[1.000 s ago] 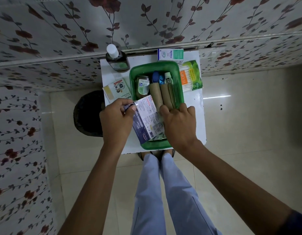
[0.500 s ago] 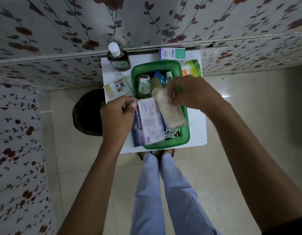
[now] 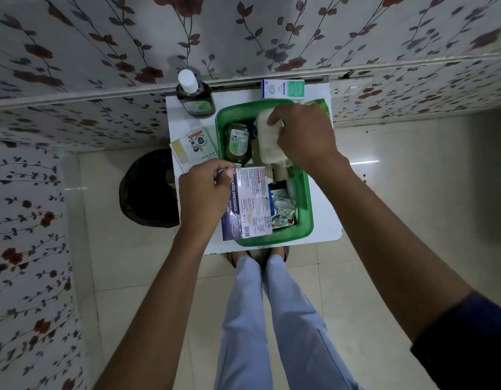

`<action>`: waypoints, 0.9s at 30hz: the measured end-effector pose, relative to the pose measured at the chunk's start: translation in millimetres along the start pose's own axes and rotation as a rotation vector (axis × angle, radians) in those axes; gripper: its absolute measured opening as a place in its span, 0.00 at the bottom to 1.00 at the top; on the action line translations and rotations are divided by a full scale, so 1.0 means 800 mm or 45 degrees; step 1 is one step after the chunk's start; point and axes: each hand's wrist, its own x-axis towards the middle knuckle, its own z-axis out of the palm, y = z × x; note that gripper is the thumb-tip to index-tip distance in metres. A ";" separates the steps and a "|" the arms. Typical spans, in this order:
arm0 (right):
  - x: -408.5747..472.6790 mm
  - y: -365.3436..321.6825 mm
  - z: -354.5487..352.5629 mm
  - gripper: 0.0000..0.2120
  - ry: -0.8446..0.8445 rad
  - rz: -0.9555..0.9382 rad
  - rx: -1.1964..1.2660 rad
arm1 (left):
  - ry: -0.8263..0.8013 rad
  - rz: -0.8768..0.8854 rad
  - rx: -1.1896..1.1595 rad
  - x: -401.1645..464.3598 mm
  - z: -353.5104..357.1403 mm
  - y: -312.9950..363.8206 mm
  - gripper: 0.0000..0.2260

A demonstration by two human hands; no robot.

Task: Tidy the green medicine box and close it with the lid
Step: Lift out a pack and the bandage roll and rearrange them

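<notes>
Both hands over green box point(image 3: 305, 220): left hand point(image 3: 205, 192) grips carton point(image 3: 250, 204).

- Both forearms are bare down to the hands, with no watch, ring or band showing.
- A dark navy sleeve point(image 3: 468, 342) covers the right upper arm.
- Pale blue-grey trousers point(image 3: 274, 319) cover both legs.
- Dark sandals point(image 3: 231, 258) peek out at the feet.

The green medicine box point(image 3: 304, 218) looks like glossy, translucent plastic. The dressings carton point(image 3: 250, 205) is printed card, the crumpled sachets point(image 3: 283, 209) shiny foil, the white roll point(image 3: 267, 142) soft matt cloth, the floor point(image 3: 384, 220) polished tile.
</notes>
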 end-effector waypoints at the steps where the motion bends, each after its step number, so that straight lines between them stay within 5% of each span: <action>1: -0.002 0.001 -0.004 0.16 0.041 -0.019 -0.004 | -0.007 0.019 -0.011 0.001 0.002 0.001 0.07; 4: -0.022 0.011 -0.027 0.13 0.116 -0.043 0.158 | -0.034 0.071 -0.036 0.002 0.007 0.006 0.07; 8: -0.064 0.019 -0.024 0.16 -0.390 -0.060 0.273 | -0.092 0.045 -0.091 0.001 0.015 0.013 0.08; 13: -0.066 0.026 -0.002 0.09 -0.136 -0.250 0.274 | -0.045 0.102 -0.045 -0.007 0.011 0.002 0.08; 22: -0.064 -0.038 0.016 0.17 -0.636 -0.852 -0.625 | 0.192 -0.125 -0.221 -0.011 -0.003 -0.043 0.10; 27: -0.074 -0.014 0.045 0.24 -0.537 -0.776 -0.483 | 0.165 -0.190 -0.293 -0.008 0.002 -0.052 0.11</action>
